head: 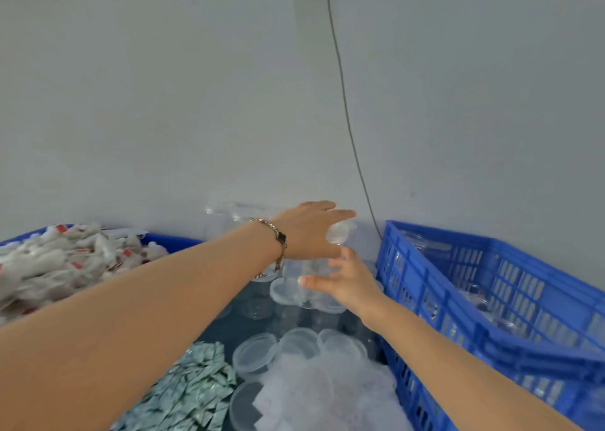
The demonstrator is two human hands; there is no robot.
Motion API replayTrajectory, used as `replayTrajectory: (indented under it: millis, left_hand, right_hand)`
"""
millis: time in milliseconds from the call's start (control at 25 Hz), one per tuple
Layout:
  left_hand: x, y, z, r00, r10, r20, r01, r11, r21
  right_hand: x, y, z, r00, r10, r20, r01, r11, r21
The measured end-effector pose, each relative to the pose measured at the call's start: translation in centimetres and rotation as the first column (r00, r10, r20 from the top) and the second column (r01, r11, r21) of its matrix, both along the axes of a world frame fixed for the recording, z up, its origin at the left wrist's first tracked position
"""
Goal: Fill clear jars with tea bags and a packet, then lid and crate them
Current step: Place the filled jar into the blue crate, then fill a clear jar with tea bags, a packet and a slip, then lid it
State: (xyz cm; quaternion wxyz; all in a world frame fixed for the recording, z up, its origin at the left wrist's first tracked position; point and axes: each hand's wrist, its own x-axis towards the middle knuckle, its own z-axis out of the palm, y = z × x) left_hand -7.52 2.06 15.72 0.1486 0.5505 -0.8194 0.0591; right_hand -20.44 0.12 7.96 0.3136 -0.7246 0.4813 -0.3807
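Note:
My left hand (pixel 311 230), with a bracelet at the wrist, reaches far over the table and grips the top of a clear jar (pixel 339 234) near the wall. My right hand (pixel 347 283) is just below it, fingers spread and relaxed against a lower clear jar (pixel 304 273); whether it grips it I cannot tell. Clear lids (pixel 258 352) lie in a cluster nearer to me. A heap of white tea bags (pixel 59 260) fills a blue bin on the left. Small greenish packets (pixel 190 394) are piled at the front.
A blue slatted crate (pixel 491 299) with clear jars inside stands at the right. A crumpled clear plastic bag (pixel 327 394) lies at the front by the lids. A thin cable (pixel 347 119) hangs down the grey wall behind the jars.

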Motion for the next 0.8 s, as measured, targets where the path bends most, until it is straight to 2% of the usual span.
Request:
replayTrajectory:
  millis: [80, 200, 360, 520, 680, 800]
  left_hand:
    - [1.5, 1.4, -1.2, 0.999, 0.028, -0.021, -0.026, 0.994, 0.108]
    - [3.5, 3.7, -3.5, 0.999, 0.051, -0.01, -0.048, 0.983, 0.18]
    - [3.0, 7.7, -8.7, 0.983, 0.088, 0.161, -0.104, 0.99, 0.091]
    - [1.9, 10.4, -14.5, 0.955, 0.143, 0.261, -0.143, 0.99, -0.018]
    - [1.1, 10.5, -18.2, 0.947, 0.148, 0.283, -0.166, 0.985, 0.038]
    - [0.8, 9.9, -18.8, 0.941, 0.165, 0.295, -0.171, 0.985, -0.003]
  right_hand:
    - [1.3, 2.0, -1.5, 0.997, 0.037, -0.071, -0.041, 0.997, -0.06]
    - [2.6, 5.0, -4.5, 0.994, 0.054, -0.095, -0.056, 0.998, -0.024]
    - [3.0, 9.1, -9.7, 0.989, 0.045, -0.143, -0.045, 0.999, 0.002]
    - [2.7, 11.9, -15.1, 0.984, -0.01, -0.177, 0.02, 0.998, 0.053]
    - [2.5, 12.6, -18.6, 0.98, -0.015, -0.2, 0.043, 0.99, 0.135]
    - [2.5, 12.3, -19.1, 0.984, -0.005, -0.181, 0.031, 0.989, 0.143]
